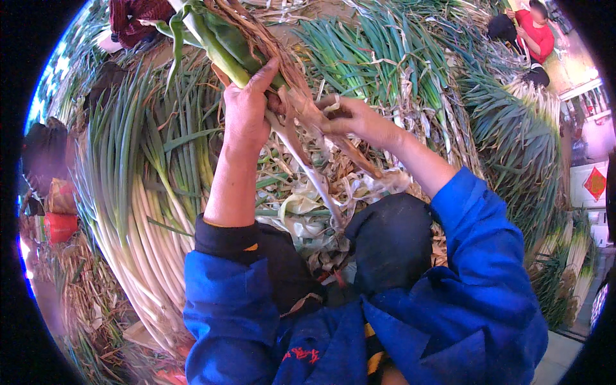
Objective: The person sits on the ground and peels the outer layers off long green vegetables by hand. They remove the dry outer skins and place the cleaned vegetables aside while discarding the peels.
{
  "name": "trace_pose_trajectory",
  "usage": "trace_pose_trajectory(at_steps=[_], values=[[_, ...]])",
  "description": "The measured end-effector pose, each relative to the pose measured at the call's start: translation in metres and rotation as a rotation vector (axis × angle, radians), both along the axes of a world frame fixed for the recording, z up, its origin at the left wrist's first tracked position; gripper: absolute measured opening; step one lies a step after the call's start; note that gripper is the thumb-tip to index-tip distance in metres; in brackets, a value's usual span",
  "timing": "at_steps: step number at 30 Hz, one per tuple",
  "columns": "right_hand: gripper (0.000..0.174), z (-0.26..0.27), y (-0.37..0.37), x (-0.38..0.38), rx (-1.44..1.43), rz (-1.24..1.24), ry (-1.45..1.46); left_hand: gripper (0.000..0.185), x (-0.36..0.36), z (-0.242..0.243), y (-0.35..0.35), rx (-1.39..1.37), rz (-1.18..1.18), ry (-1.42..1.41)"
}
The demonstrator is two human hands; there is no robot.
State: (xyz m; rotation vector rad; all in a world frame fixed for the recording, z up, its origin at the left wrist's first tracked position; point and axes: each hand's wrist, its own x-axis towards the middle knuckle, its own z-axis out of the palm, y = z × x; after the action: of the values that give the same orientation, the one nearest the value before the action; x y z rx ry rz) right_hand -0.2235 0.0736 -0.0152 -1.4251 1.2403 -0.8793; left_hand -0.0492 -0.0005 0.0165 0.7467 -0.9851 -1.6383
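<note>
My left hand [248,108] grips a thick green onion stalk [224,60] by its green part, fingers wrapped around it. The stalk's leaves run up past the top edge, and its pale lower end hangs down between my knees. Dry brown outer leaves [293,82] hang along its right side. My right hand [353,120] is closed on these dry leaves, a little right of and below my left hand. To the left lies a big pile of long green onions [149,231], white shafts towards me. Loose peeled skins [301,204] cover the ground beneath my hands.
More green onions [380,57] lie ahead, and another large heap [510,130] stretches along the right. A person in red [535,36] is at the upper right. A red bucket [61,227] stands at the far left. Someone's dark red patterned clothing [137,19] shows at the upper left.
</note>
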Motion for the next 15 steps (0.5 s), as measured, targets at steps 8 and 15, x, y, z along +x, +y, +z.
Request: trace_pose_trajectory(at_steps=[8,15], values=[[0.028,0.035,-0.036,0.047,-0.331,-0.110,0.107,0.013,0.025,0.011,0.000,0.015,-0.029,0.086],[0.024,0.047,-0.032,0.066,-0.450,-0.079,0.266,0.013,0.044,0.012,0.006,-0.007,0.000,0.086]])
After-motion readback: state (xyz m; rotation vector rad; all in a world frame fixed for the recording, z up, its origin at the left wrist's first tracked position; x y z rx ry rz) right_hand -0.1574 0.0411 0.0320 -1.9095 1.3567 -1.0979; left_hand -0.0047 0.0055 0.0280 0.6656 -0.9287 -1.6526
